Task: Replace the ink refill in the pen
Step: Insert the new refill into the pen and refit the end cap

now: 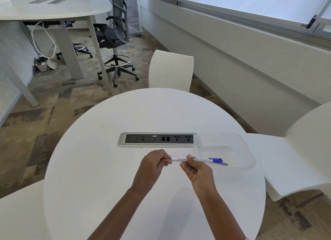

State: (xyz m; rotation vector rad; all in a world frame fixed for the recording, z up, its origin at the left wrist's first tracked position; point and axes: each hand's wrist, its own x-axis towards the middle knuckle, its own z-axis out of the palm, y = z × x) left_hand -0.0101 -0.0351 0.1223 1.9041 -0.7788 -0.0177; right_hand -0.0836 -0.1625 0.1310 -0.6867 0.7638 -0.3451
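Together we hold the pen (195,160) level above the table (107,168), left hand (155,161) pinching its tip end, right hand (196,169) gripping its middle.

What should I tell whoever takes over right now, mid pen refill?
Left hand: closed on the tip end of the white plastic pen with blue cap.
Right hand: closed on the pen's barrel near its middle; cap end points right, over the clear plastic tray.
A thin dark refill-like stick shows just below the cap, apparently in the tray.
Pen is held level above the round white table.
Done: pen picked up. It looks still assembled.
Left: open the pen, pull the old refill, insert the new one, close it.
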